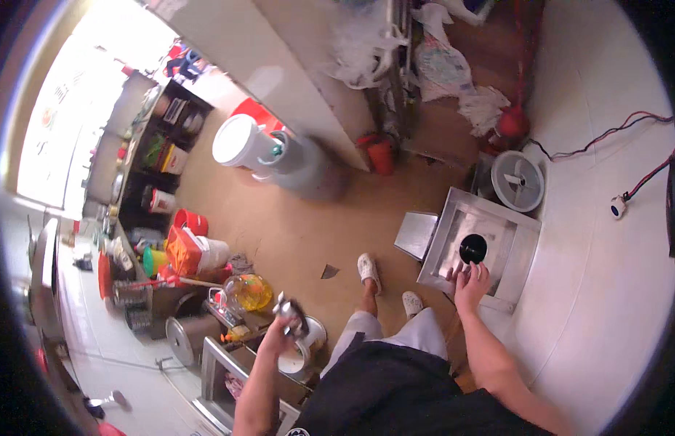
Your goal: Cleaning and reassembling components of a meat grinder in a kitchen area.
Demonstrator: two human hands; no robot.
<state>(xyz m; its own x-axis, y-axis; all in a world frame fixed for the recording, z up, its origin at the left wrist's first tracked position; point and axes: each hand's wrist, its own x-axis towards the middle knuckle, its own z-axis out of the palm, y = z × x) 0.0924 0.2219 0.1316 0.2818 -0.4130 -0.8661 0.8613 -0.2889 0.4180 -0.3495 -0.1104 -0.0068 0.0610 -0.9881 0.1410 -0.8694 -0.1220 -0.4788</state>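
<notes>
My left hand (280,333) is closed round a small silver-and-black object (294,318), too blurred to name, and holds it above a white bucket (317,338). My right hand (472,282) reaches over a square stainless-steel unit (513,269) against the right wall. Its fingers are partly stretched out and apart, with no object visible in them. The fingertips are close to a black round opening or cup (473,248) in the shiny top; whether they touch its rim I cannot tell. A dark reflection of the fingers shows on the metal.
A metal box (416,235) adjoins the steel unit, with a lidded round tub (517,182) behind. Lidded white buckets (235,140) stand by a pillar. Along the left are a bottle of yellow oil (248,292), an orange basket (183,251) and a steel pot (188,340). Wires hang at right.
</notes>
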